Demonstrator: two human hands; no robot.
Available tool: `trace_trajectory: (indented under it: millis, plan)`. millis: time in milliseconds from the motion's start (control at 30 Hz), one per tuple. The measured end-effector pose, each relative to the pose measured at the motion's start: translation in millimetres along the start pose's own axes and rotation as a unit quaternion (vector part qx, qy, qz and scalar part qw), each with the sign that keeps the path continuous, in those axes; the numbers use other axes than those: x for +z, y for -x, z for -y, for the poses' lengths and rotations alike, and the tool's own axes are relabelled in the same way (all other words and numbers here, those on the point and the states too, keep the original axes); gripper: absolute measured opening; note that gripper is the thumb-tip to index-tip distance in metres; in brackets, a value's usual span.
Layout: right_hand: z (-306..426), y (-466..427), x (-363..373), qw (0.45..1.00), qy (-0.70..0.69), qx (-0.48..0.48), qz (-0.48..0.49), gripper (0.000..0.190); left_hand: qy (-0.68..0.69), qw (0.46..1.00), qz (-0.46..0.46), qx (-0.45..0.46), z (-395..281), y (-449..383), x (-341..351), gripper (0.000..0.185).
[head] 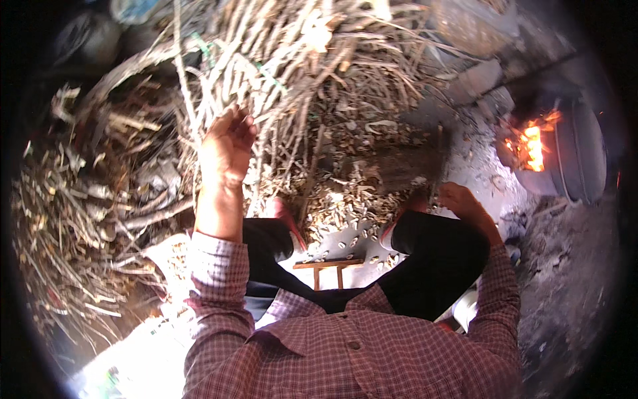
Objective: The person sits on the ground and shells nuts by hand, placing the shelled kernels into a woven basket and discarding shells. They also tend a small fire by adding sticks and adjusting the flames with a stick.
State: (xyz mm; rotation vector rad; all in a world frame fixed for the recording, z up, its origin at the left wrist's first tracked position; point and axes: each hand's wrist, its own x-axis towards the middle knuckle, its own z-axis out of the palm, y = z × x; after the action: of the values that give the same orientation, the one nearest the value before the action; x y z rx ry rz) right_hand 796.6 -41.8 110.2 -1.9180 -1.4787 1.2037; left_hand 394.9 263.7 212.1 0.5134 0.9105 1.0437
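Note:
My left hand point(228, 147) is raised palm up over a bundle of dry sticks point(279, 75), its fingers loosely bent. I see nothing lying in its palm; whether the fingertips touch the sticks is not clear. A long thin stick point(180, 65) passes just left of that hand. Beside my right knee, my right hand point(461, 200) hangs with curled fingers, and its palm side is hidden. Pale shell-like scraps point(344, 207) lie scattered on the floor between my feet. Orange flames point(534, 147) burn at the mouth of a round metal stove or drum point(580, 149) to the right.
A heap of twigs and split wood point(65, 239) fills the left side. A low wooden stool point(329, 264) shows between my legs. Flat bricks or stones point(476, 80) lie near the fire. A plastic bag point(473, 25) stands at the back right.

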Motion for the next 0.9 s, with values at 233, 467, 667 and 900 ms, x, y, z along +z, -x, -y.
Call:
trace_trajectory:
  millis: [233,467,667,900]
  plan:
    - [105,-80,-17,0.988,0.114,-0.037,0.098,0.028,0.114,0.983,-0.111,0.086,-40,6,-19,0.013]
    - [220,-175,67,0.924,0.317,-0.215,-0.007,0.023,0.165,0.968,-0.132,0.134,-61,10,-38,0.014]
    - [251,-252,143,0.815,0.440,-0.358,-0.118,0.038,0.197,0.961,-0.152,0.124,-72,12,-44,0.010]
    - [257,-267,129,0.783,0.462,-0.405,-0.099,0.017,0.161,0.969,-0.136,0.130,-79,15,-55,0.013]
